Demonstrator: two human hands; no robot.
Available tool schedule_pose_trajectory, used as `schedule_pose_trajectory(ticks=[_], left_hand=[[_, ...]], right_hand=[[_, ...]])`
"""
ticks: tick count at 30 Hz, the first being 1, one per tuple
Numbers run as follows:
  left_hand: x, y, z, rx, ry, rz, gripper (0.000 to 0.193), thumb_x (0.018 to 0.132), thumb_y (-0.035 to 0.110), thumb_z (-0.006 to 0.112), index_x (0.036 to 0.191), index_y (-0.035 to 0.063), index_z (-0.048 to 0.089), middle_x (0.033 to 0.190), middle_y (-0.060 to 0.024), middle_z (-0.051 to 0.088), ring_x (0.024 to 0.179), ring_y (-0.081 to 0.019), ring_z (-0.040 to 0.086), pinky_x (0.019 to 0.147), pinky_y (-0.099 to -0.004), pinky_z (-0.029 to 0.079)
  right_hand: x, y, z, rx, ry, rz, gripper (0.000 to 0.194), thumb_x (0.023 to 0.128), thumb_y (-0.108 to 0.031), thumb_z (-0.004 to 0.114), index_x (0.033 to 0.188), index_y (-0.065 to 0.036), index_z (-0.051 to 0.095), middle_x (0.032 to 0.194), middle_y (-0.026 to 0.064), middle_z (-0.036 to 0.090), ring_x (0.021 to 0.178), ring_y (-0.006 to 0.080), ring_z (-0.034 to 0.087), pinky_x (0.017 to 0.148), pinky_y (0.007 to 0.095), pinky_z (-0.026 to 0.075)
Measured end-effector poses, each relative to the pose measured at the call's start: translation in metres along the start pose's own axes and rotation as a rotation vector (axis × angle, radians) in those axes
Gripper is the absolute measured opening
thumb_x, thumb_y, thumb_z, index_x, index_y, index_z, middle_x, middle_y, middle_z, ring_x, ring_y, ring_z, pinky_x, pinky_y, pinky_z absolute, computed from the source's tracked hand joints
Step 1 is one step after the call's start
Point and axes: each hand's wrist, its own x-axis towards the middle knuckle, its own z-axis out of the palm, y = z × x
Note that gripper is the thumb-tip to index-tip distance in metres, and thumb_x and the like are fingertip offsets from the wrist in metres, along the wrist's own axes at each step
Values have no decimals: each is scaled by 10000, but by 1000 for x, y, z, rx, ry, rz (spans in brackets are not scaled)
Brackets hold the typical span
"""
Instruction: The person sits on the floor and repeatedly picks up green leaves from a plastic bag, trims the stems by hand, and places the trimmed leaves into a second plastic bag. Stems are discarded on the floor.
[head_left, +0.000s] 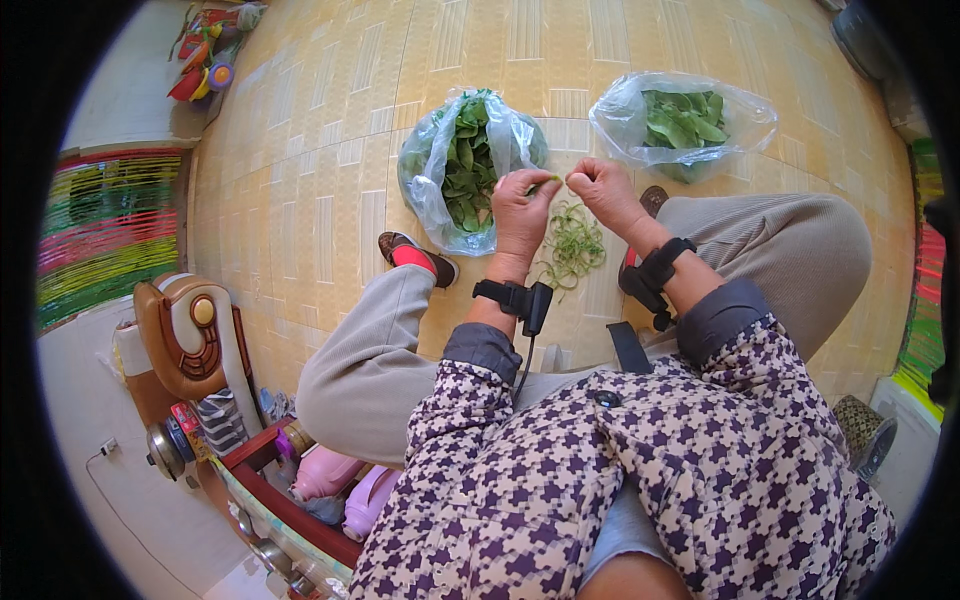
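Note:
My left hand (521, 214) pinches a green bean pod (555, 178), whose tip shows between thumb and forefinger. Close beside it, my right hand (606, 196) has its fingers drawn together; whether a thin strip is caught in them is too small to tell. Under both hands, a loose pile of thin green bean strings (574, 247) lies on the floor. Just left of my left hand stands an open clear plastic bag (431, 180) full of flat green bean pods (469, 165). A second clear bag (615, 120), beyond my right hand, holds more flat pods (682, 124).
My shoes (442, 270) rest on the patterned tile floor (322, 165), either side of the bean strings. At lower left are a brown armrest (187, 337) and a red-edged table (285, 495) with pink (326, 472) and lilac flasks (371, 502) beneath. Colourful toys (206, 71) lie at upper left.

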Motion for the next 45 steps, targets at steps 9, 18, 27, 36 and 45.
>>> schedule_pose_trajectory(ticks=[9, 18, 27, 36, 45], left_hand=[[7, -42, -17, -1006, 379, -726, 130, 888, 180, 667, 946, 82, 603, 827, -8, 650, 719, -126, 613, 658, -245, 510], [2, -85, -47, -1271, 542, -829, 201, 940, 298, 577, 1007, 109, 560, 933, -63, 659, 840, -197, 647, 716, -347, 564], [-3, -92, -44, -1258, 517, -823, 186, 966, 253, 531, 1031, 79, 542, 1006, -121, 662, 865, -229, 652, 747, -370, 570], [2, -51, -20, -1199, 260, -826, 124, 967, 187, 524, 1033, 82, 527, 1025, -146, 664, 905, -245, 651, 781, -382, 557], [-3, -52, -5, -1049, 105, -945, 222, 951, 175, 559, 1120, 41, 504, 1051, -128, 637, 891, -220, 635, 776, -343, 542]], right_hand=[[4, -2, -13, 345, 100, 145, 153, 853, -187, 596, 763, -67, 629, 646, -47, 520, 542, 41, 436, 502, 204, 363], [9, 2, -28, 510, 153, 217, 187, 841, -214, 588, 735, -60, 605, 646, -27, 522, 514, 52, 430, 478, 204, 345], [-7, 20, -19, -461, -312, 166, 386, 781, -391, 626, 738, -9, 670, 690, 151, 663, 664, 257, 653, 653, 373, 505], [-2, 10, -8, 162, -164, 255, 352, 866, -320, 641, 1015, -2, 654, 830, 84, 669, 739, 159, 664, 649, 302, 523], [-8, 0, -15, 485, -134, 446, 282, 903, -250, 607, 1097, -46, 604, 914, 35, 648, 740, 118, 659, 645, 229, 528]])
